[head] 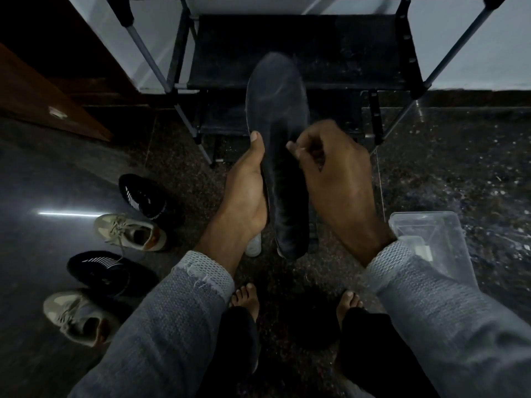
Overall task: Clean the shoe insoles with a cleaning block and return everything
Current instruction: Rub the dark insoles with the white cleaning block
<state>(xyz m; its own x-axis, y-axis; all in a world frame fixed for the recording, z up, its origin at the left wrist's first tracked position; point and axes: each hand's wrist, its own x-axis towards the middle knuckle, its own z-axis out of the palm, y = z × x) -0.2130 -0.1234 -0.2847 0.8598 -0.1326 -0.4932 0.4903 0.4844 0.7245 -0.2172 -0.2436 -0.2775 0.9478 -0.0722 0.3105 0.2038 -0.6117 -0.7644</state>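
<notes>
**Insole held lengthwise, right hand at its middle**

The insole point(277, 133) is in the air in front of the person, above the floor point(459, 168) and before the rack point(301, 53). Its long axis runs away from the body: the heel is near, the toe far. The left hand point(247, 191) grips its left edge, with the thumb on the upper face. The right hand point(333, 173) has curled fingers at the right side of the insole's middle; I cannot tell whether it holds the cleaning block. I judge the rubbing should go along the length, toward the toe, which lies beyond both hands. The right hand is nearer to it.
</notes>
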